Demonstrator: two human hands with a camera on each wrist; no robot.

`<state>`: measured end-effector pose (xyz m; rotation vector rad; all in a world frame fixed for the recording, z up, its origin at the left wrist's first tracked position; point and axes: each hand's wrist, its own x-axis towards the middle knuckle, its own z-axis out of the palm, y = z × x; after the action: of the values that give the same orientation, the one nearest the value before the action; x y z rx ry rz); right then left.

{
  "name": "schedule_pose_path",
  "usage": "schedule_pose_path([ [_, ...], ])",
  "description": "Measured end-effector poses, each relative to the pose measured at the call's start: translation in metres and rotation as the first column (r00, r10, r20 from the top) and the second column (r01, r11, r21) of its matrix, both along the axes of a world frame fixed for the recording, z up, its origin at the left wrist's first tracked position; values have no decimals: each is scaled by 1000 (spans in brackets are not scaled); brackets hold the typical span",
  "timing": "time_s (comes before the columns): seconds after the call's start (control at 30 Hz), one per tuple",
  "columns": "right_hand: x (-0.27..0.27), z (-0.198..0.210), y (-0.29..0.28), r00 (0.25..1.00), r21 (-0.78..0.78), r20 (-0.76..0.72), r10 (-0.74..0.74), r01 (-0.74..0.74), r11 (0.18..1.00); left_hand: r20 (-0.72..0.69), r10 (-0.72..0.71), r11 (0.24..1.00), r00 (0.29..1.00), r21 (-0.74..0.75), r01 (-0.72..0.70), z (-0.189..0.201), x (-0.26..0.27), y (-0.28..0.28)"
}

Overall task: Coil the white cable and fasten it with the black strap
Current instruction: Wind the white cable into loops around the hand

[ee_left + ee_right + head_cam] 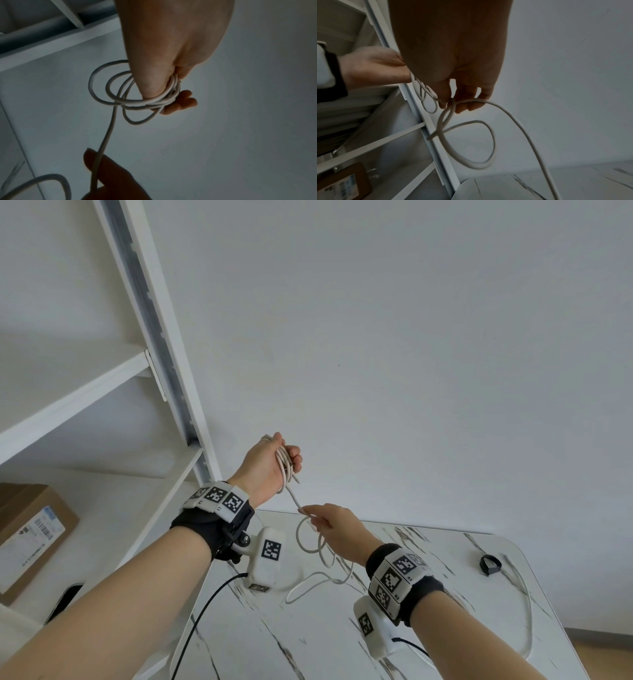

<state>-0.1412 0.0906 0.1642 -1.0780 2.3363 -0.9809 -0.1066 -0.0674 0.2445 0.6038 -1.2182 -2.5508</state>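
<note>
My left hand (274,463) is raised above the table's far edge and grips several loops of the white cable (286,469); the left wrist view shows the coil (137,100) wound around its curled fingers. A strand runs down from the coil to my right hand (329,525), which pinches the cable (453,104) between thumb and fingers. Below it, slack cable (322,546) loops down and trails over the marble table (445,628) to the right edge. The black strap (489,565) lies curled on the table at the far right, apart from both hands.
A white shelf unit (164,392) stands at the left, close to my left hand. A cardboard box (30,529) sits on its lower shelf. A black wire (205,611) runs from the left wrist camera. A white wall is behind.
</note>
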Motion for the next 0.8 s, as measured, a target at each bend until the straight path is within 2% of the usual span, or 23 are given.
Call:
schedule_pose_path([
  [0.17, -1, 6, -4, 979, 61, -190, 79, -69, 996, -5, 59, 998, 998, 26, -59, -2, -2, -1],
  [0.27, 0, 12, -7, 951, 25, -293, 100, -96, 995, 37, 37, 987, 999, -157, -31, -9, -2, 5],
  [0.37, 4, 24, -10, 940, -57, -330, 89, -114, 992, 86, -14, 939, 996, -340, 42, -21, -1, 10],
  [0.47, 8, 37, -10, 949, -110, -301, 93, -131, 985, 174, -43, 874, 984, -470, 122, -34, 0, 9],
  [0.6, 11, 48, -10, 963, -82, -249, 100, -123, 989, 273, -75, 774, 959, -590, 228, -40, 5, 9],
  [0.7, 12, 49, -12, 967, -68, -231, 104, -123, 990, 363, -167, 668, 917, -641, 376, -35, 8, 17],
  [0.8, 13, 52, -10, 983, -90, -173, 67, -84, 992, 413, -249, 647, 876, -602, 468, -31, 12, 19],
])
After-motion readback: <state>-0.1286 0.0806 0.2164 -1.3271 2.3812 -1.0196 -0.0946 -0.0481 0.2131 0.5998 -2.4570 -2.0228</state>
